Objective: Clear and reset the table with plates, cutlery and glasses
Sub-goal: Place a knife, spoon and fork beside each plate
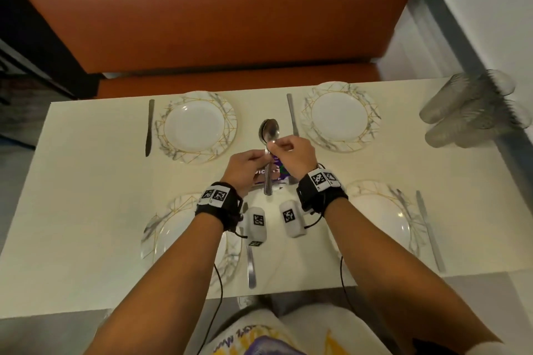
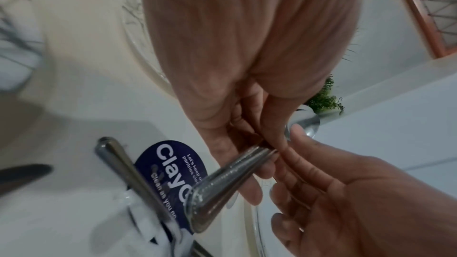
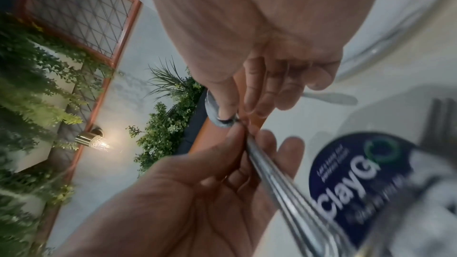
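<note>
Spoons (image 1: 268,150) sit bunched in both hands at the middle of the head frame, above the desk (image 1: 86,196), their long axis running up and down the picture: bowls toward the top, handle ends toward the bottom. The left hand (image 1: 245,166) has its fingers curled round the middle of the handles, while the right hand (image 1: 292,153) pinches the neck just below the bowls with thumb and fingertips. So the right grip lies nearer the bowls and the left nearer the handle ends (the left wrist view shows at least two handles side by side, though the exact count is hard to tell). Four plates sit at the corners of the frame, each with a knife beside it: upper left plate (image 1: 199,127), upper right plate (image 1: 340,117), and two lower ones partly under the forearms. My reading is that one spoon is being separated from the bunch, and the right hand, nearer the upper right plate, is better placed to carry it there.
</note>
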Demonstrator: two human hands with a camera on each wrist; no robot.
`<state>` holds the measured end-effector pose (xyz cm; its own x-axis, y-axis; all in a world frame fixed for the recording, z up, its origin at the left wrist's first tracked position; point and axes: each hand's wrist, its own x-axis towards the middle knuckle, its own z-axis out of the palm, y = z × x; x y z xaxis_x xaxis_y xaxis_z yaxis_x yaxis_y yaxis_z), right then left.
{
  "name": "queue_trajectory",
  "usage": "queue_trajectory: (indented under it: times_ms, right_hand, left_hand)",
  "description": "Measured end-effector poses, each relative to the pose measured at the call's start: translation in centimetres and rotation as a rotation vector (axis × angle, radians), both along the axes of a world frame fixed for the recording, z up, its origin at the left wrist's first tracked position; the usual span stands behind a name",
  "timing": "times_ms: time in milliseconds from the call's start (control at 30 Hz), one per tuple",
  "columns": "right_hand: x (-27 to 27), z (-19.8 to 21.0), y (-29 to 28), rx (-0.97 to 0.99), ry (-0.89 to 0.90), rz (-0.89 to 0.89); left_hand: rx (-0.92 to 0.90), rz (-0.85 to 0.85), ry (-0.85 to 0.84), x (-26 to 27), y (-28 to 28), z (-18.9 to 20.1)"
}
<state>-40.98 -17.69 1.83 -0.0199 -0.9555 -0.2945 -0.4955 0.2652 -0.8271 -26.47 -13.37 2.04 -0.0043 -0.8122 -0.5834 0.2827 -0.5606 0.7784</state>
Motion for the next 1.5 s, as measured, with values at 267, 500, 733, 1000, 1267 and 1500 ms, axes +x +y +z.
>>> queue_trajectory:
  times_ms: [267,500,733,1000,1267,1500]
  right_hand:
    - [2.3,-1.0,7.2,0.02,-0.022,0.005]
    - [1.5,-2.7,12.0,0.093,-0.044,-0.071]
    - [1.8,-6.3,15.9,0.313,0.147,-0.041]
    - [3.0,-7.6,16.8,0.307,0.349,0.012]
    - [3.0,-7.8,16.3,0.376,0.402,0.052]
    - [3.2,-8.1,16.7,0.398,0.399,0.073]
  left_hand:
    - [-0.019,0.015,0.02,2.1,7.1,-1.0]
    - [-0.007,0.071,-0.165,4.4,12.0,-3.1]
    - [0.057,0.106,-0.342,7.3,15.0,-5.1]
    - [0.074,0.149,-0.283,8.6,15.3,-5.3]
    - [0.066,0.129,-0.246,8.2,15.0,-4.9]
    - [0.071,0.128,-0.234,7.9,14.9,-5.1]
